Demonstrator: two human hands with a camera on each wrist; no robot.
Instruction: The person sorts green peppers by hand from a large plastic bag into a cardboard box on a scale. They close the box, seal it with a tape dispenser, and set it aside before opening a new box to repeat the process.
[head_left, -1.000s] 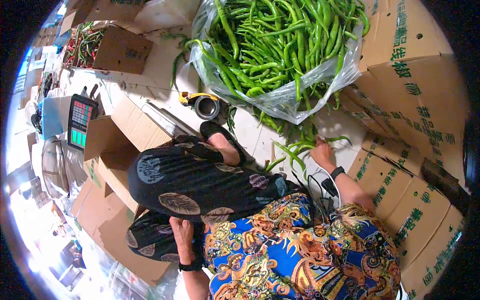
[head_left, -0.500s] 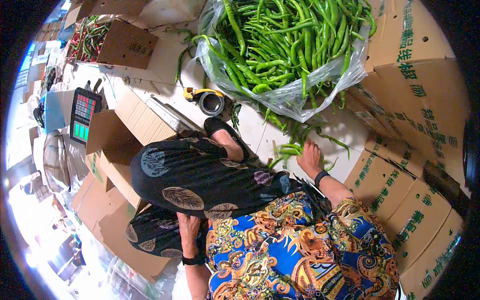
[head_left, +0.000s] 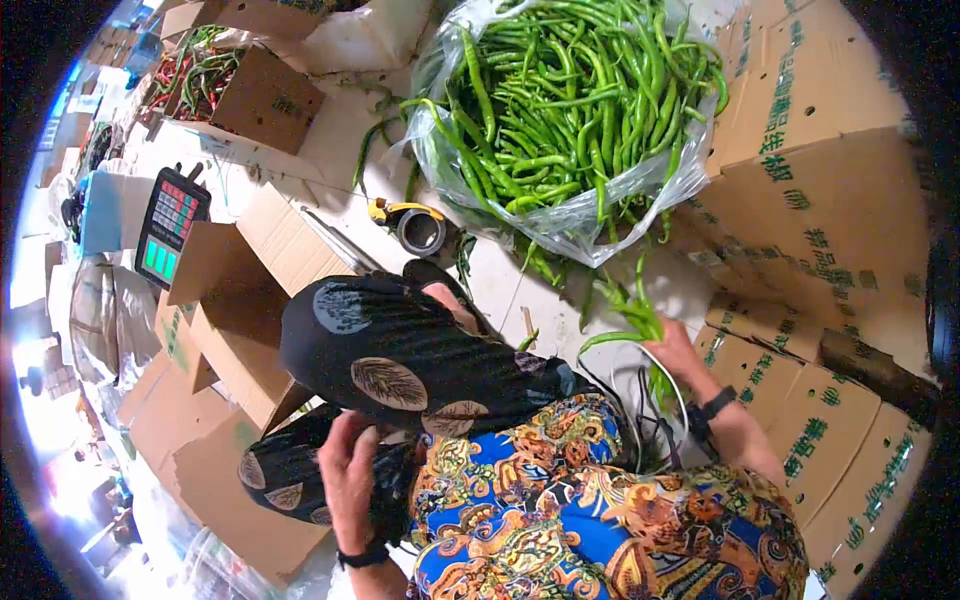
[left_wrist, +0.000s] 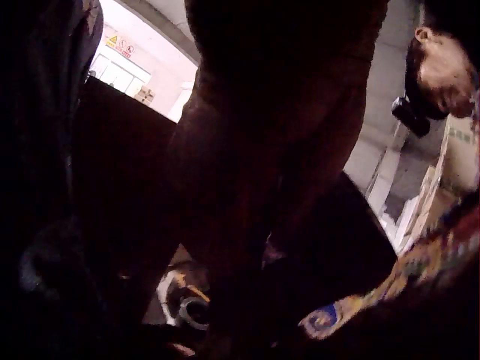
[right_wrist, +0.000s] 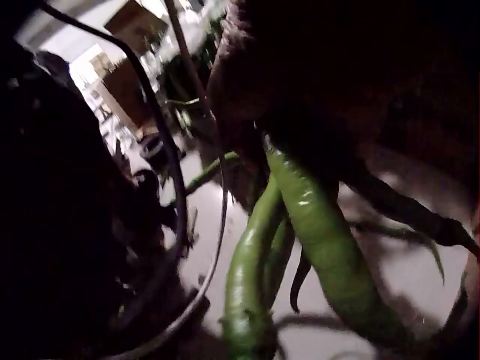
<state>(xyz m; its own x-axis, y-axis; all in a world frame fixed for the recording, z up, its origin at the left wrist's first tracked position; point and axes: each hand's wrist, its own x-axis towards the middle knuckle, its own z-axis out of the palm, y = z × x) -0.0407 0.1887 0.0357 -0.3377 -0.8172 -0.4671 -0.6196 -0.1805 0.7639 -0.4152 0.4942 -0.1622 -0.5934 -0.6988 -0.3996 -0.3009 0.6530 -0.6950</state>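
In the head view the right hand (head_left: 678, 350) grips a small bunch of green peppers (head_left: 638, 318) above the floor, with peppers sticking out on both sides of the fist. The right wrist view shows long green peppers (right_wrist: 319, 240) hanging from the dark hand (right_wrist: 300, 90). The left hand (head_left: 348, 465) is over the patterned trousers at the lap, its fingers loosely bent and holding nothing visible. It fills the middle of the left wrist view as a dark shape (left_wrist: 270, 112). A clear plastic bag (head_left: 640, 225) heaped with green peppers (head_left: 570, 110) stands beyond the right hand.
Closed cardboard boxes (head_left: 810, 410) stand at the right. A tape dispenser (head_left: 420, 230) lies on the floor below the bag. At the left are an open box (head_left: 235, 310), a scale display (head_left: 172, 225) and a box of mixed peppers (head_left: 265, 100). Cables (right_wrist: 176, 172) run near the right hand.
The right hand has lifted from the floor peppers and moved toward the body, gripping several peppers. The left hand has risen off the trousers' edge, its fingers now in view.
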